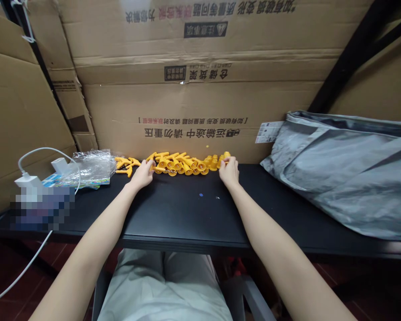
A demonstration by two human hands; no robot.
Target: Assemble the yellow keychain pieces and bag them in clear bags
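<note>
A row of yellow plastic funnel-shaped pieces lies along the back of the black table, many with their round open ends facing me. At the left end of that row, my left hand is closed with its fingertips on a slim yellow plastic piece. Smaller branched yellow pieces lie just left of this hand. At the row's right end my right hand has its fingers closed around a yellow cup-shaped piece, partly hidden by the fingers. Beside it stand several similar yellow cups.
Cardboard stands upright behind the table. Clear plastic bags, a white charger with a cable and a blurred-out object lie at left. A large grey bag fills the right side. A small blue bit lies mid-table.
</note>
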